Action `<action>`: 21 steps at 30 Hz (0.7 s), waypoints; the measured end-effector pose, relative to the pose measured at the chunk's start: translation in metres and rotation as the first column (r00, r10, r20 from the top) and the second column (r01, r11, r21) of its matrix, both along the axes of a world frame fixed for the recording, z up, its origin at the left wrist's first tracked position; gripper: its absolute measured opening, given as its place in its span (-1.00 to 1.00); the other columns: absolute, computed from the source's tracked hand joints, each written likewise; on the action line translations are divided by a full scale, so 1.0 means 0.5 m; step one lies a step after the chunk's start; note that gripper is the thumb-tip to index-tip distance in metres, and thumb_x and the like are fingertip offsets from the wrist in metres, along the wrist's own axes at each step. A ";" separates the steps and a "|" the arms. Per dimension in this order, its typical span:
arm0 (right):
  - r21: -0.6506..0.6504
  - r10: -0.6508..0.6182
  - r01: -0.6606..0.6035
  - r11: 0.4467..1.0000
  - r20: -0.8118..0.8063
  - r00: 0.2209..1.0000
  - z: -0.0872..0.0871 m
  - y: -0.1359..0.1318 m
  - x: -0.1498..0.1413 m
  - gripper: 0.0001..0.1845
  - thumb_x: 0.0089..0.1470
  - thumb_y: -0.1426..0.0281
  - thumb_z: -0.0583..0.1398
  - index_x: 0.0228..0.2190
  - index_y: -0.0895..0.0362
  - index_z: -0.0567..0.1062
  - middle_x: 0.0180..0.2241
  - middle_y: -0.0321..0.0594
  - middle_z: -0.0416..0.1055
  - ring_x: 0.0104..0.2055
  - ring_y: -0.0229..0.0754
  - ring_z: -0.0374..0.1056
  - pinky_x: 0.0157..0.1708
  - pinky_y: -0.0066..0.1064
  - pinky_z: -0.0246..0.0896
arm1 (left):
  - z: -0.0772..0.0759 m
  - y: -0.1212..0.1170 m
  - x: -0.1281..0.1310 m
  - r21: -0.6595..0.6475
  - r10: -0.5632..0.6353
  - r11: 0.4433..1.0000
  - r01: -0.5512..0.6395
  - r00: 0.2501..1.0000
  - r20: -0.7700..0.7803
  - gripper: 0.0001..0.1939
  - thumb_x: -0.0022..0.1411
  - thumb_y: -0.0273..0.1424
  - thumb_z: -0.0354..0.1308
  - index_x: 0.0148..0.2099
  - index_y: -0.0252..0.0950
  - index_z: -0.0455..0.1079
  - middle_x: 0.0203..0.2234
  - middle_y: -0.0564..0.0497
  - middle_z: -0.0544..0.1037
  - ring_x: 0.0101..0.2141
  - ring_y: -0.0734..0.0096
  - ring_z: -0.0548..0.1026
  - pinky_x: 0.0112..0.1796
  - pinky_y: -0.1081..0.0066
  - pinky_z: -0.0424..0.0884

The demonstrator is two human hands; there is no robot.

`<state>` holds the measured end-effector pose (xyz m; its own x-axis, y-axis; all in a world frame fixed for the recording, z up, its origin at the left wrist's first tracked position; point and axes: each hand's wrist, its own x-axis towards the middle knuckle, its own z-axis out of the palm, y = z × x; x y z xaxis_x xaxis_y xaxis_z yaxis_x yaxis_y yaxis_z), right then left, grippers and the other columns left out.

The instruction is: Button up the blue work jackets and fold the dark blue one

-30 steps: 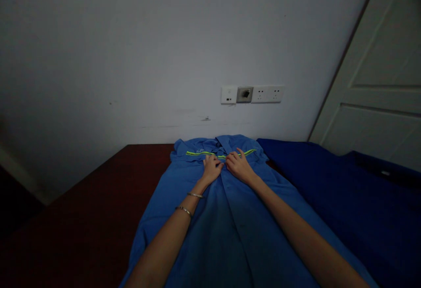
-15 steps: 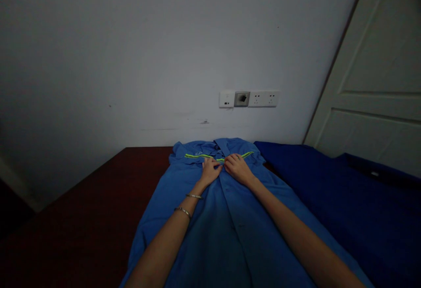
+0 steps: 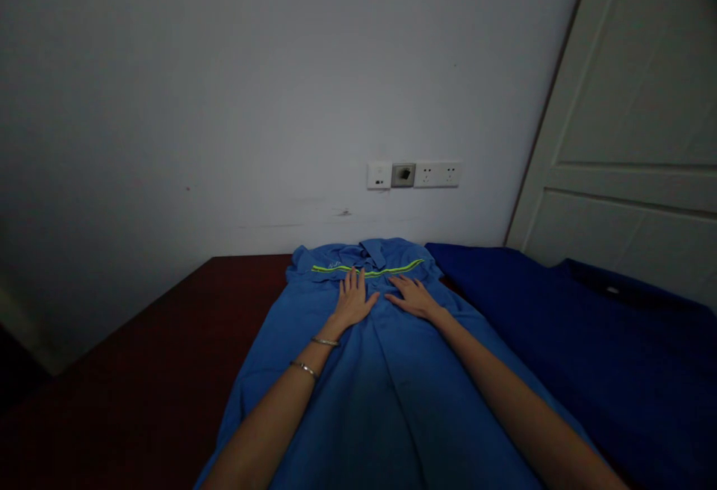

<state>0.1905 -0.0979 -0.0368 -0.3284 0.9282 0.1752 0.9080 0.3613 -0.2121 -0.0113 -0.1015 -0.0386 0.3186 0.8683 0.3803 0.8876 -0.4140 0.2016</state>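
A blue collared shirt [image 3: 364, 385] with a yellow-green stripe across its chest lies spread out, its collar toward the wall. My left hand [image 3: 352, 301] rests flat on the front of it, just below the stripe, fingers spread and pointing away from me. Right of the front seam, my right hand [image 3: 413, 297] lies on the cloth with its fingers stretched out toward the left. Neither hand holds anything. Two metal bangles [image 3: 304, 369] circle my left forearm.
Beneath the shirt is a dark red tabletop [image 3: 168, 340]. A darker blue garment [image 3: 520, 311] lies along the right side. Behind stands a white wall with sockets [image 3: 437, 174]; a pale panelled door [image 3: 632, 131] is at the right.
Both hands have let go of the shirt's front edges at the stripe. The fingers have opened out flat, and the hands now sit slightly lower and farther apart.
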 end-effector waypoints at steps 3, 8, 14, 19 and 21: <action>-0.003 -0.016 0.017 1.000 0.030 0.999 0.001 -0.011 -0.004 -0.24 0.06 -0.03 -0.13 0.18 0.13 -0.04 0.21 -0.10 -0.07 0.24 0.00 -0.24 0.12 0.02 -0.38 | -0.006 -0.010 -0.002 -0.043 0.002 0.999 -0.002 1.000 0.004 -0.22 0.20 0.02 -0.32 0.29 -0.41 -0.31 0.24 -0.27 -0.22 0.21 -0.02 -0.22 0.10 -0.01 -0.12; 0.230 -0.156 0.140 0.963 0.051 0.986 0.015 -0.047 -0.015 -0.34 0.09 0.17 -0.03 0.15 0.24 0.02 0.17 0.03 0.01 0.18 0.06 -0.13 0.08 -0.05 -0.20 | -0.006 -0.019 -0.005 -0.033 -0.028 0.999 0.030 0.997 0.068 -0.27 0.22 -0.03 -0.29 0.27 -0.43 -0.19 0.23 -0.28 -0.13 0.20 -0.02 -0.16 0.10 -0.01 -0.10; 0.306 -0.030 0.015 0.952 0.048 0.998 0.045 -0.128 -0.046 -0.76 0.05 0.47 0.00 -0.24 0.17 0.39 -0.16 -0.09 0.31 -0.08 -0.13 0.16 -0.11 -0.39 0.05 | 0.004 -0.023 -0.017 0.198 -0.190 0.969 0.149 0.959 0.212 -0.66 0.21 -0.35 -0.09 0.00 -0.33 0.27 0.00 -0.14 0.29 0.05 0.21 0.16 0.04 0.17 0.12; 0.198 0.060 -0.058 0.978 -0.005 0.998 0.055 -0.208 -0.093 -0.78 0.01 0.31 0.08 -0.28 0.12 0.40 -0.24 -0.18 0.34 -0.15 -0.16 0.23 -0.24 -0.43 0.12 | 0.014 -0.055 -0.033 0.233 -0.313 0.940 0.250 0.903 0.295 -0.80 0.12 -0.47 0.00 -0.19 -0.30 0.35 -0.24 -0.05 0.39 -0.14 0.30 0.27 -0.07 0.25 0.23; 0.149 0.052 -0.057 0.987 0.039 0.998 0.058 -0.233 -0.109 -0.70 -0.02 0.20 0.10 -0.27 0.12 0.41 -0.24 -0.15 0.35 -0.17 -0.12 0.26 -0.28 -0.40 0.14 | 0.019 -0.074 -0.041 0.212 -0.338 0.935 0.283 0.891 0.303 -0.82 0.11 -0.50 -0.01 -0.23 -0.29 0.36 -0.29 -0.03 0.39 -0.17 0.31 0.28 -0.09 0.26 0.24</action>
